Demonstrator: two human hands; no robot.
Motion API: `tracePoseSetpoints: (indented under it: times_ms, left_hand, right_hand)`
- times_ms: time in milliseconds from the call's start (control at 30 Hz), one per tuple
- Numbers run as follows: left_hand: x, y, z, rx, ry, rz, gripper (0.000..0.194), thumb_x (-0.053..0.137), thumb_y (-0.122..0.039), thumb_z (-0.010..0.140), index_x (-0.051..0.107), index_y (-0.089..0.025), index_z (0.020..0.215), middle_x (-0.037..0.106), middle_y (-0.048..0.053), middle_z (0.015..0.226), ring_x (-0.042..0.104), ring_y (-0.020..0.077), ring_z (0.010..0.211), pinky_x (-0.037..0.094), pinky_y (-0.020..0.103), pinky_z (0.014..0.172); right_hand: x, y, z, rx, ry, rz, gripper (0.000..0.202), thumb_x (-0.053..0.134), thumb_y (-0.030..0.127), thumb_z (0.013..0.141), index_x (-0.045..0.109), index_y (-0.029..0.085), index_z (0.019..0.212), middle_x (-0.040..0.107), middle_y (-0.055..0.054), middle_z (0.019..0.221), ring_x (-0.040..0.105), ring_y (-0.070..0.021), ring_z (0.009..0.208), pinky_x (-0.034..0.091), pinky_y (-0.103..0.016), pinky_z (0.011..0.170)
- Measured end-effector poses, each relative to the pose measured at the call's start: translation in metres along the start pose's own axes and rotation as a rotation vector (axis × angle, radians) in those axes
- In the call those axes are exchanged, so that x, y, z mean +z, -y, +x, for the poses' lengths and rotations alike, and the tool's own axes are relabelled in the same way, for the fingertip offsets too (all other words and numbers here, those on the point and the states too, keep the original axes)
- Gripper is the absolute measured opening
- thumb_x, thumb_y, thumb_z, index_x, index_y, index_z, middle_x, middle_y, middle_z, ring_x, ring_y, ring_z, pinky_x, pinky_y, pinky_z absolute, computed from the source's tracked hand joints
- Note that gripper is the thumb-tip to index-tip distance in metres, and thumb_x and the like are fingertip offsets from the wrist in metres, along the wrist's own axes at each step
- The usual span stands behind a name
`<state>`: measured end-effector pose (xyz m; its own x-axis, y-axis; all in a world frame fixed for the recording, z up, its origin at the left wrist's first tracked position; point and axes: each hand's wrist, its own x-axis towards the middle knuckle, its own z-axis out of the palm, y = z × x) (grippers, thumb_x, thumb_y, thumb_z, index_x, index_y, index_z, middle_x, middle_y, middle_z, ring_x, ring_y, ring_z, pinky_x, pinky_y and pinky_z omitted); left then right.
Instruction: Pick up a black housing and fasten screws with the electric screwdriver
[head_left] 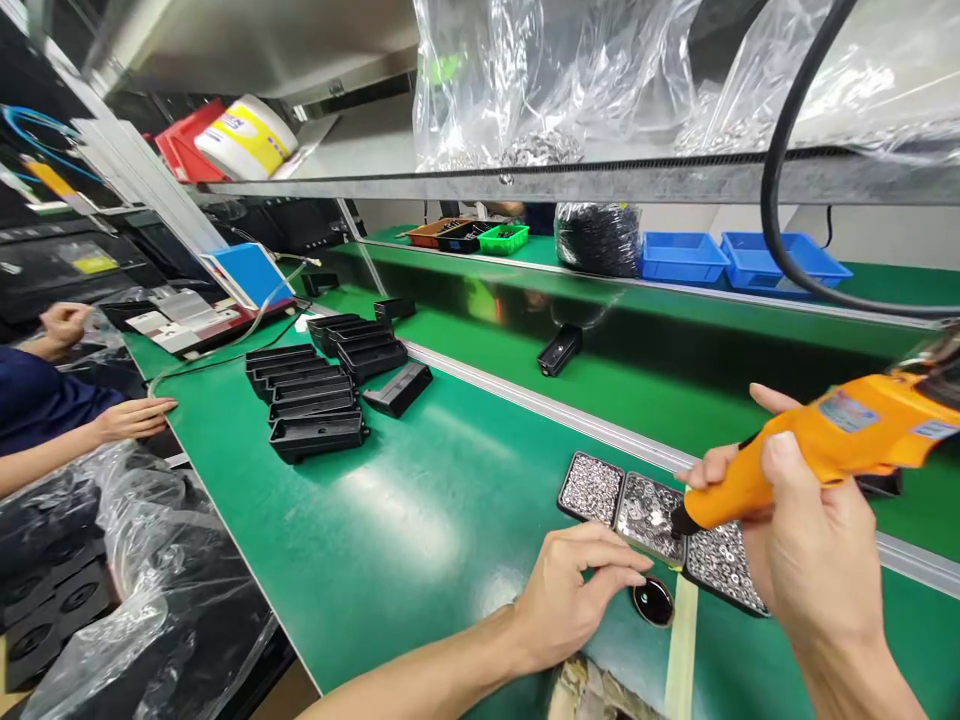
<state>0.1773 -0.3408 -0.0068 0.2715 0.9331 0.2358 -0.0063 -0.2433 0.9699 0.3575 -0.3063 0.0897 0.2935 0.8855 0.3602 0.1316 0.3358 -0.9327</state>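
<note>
Green bench mat (420, 520) runs under a steel shelf hung with clear bags; a co-worker's hands rest at nine o'clock.

Head view. My right hand (814, 560) is closed around an orange electric screwdriver (825, 450), whose dark tip points down toward seven o'clock, over the screw trays. My left hand (574, 590) lies loosely curled on the mat, holding nothing, fingertips just beside a small round black part (654, 600) at its three o'clock. I judge the work goes best with the part pinned flat and the driver brought upright before pressing.

Containers: three shallow black trays (651, 515) sit side by side at twelve o'clock of the part, each filled with small silvery screws. Stacked black housings (315, 395) stand at ten o'clock. Two blue bins (682, 257) on the far ledge show no contents; a green bin (504, 239) holds dark pieces.
</note>
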Motion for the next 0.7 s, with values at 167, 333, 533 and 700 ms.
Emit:
tracePoseSetpoints:
  times_ms: [167, 333, 533, 700]
  left_hand:
    - [0.005, 0.002, -0.004, -0.066, -0.045, -0.034, 0.012, 0.083, -0.017, 0.086, 0.086, -0.019, 0.098, 0.082, 0.005, 0.085, 0.072, 0.0164, 0.077, 0.053, 0.025, 0.075]
    - [0.007, -0.006, -0.007, -0.078, -0.015, -0.08, 0.024, 0.081, -0.011, 0.085, 0.081, -0.015, 0.108, 0.082, 0.004, 0.084, 0.074, 0.016, 0.076, 0.055, 0.026, 0.078]
    - [0.006, -0.012, -0.006, -0.056, 0.004, -0.11, 0.023, 0.08, -0.009, 0.084, 0.078, -0.013, 0.107, 0.083, 0.005, 0.083, 0.076, 0.0152, 0.074, 0.057, 0.024, 0.077]
    - [0.008, -0.011, -0.008, -0.068, 0.0, -0.186, 0.027, 0.079, -0.006, 0.083, 0.076, -0.013, 0.109, 0.084, 0.006, 0.082, 0.079, 0.0169, 0.075, 0.059, 0.024, 0.077]
  right_hand:
    - [0.007, 0.031, -0.023, 0.121, -0.056, 0.43, 0.011, 0.062, 0.038, 0.1, 0.062, 0.028, 0.103, 0.041, 0.007, 0.052, 0.036, -0.0132, 0.043, 0.036, -0.028, 0.042]
    - [0.007, 0.037, -0.035, 0.127, 0.011, 0.462, 0.011, 0.061, 0.032, 0.098, 0.061, 0.026, 0.089, 0.043, 0.006, 0.05, 0.039, -0.0138, 0.039, 0.036, -0.03, 0.039]
    - [0.012, 0.037, -0.04, 0.089, 0.04, 0.439, 0.01, 0.062, 0.031, 0.098, 0.058, 0.026, 0.09, 0.045, 0.006, 0.05, 0.041, -0.013, 0.039, 0.038, -0.029, 0.039]
    - [0.012, 0.037, -0.042, 0.057, 0.073, 0.444, 0.01, 0.064, 0.034, 0.1, 0.059, 0.027, 0.095, 0.046, 0.007, 0.051, 0.042, -0.0127, 0.039, 0.039, -0.029, 0.04]
